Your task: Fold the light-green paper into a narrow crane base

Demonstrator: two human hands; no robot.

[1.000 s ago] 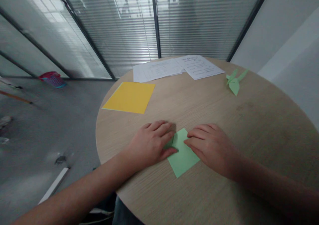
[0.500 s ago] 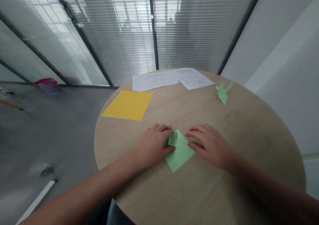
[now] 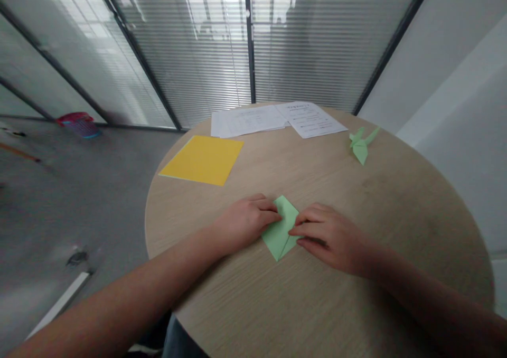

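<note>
Green diamond-folded paper (image 3: 279, 235) lies under the left hand (image 3: 249, 220), grip unclear, and right hand (image 3: 332, 237), fingers slightly parted, an origami crane (image 3: 360, 150) at two o'clock.

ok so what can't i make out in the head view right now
All in the head view:
- Left part of the folded light-green paper: covered by the bare left hand.
- Part of its right side: covered by the bare right hand.
- Print on the white paper sheets: too small and blurred.
- Near edge of the round wooden tabletop: partly cut off by the picture's bottom.
</note>
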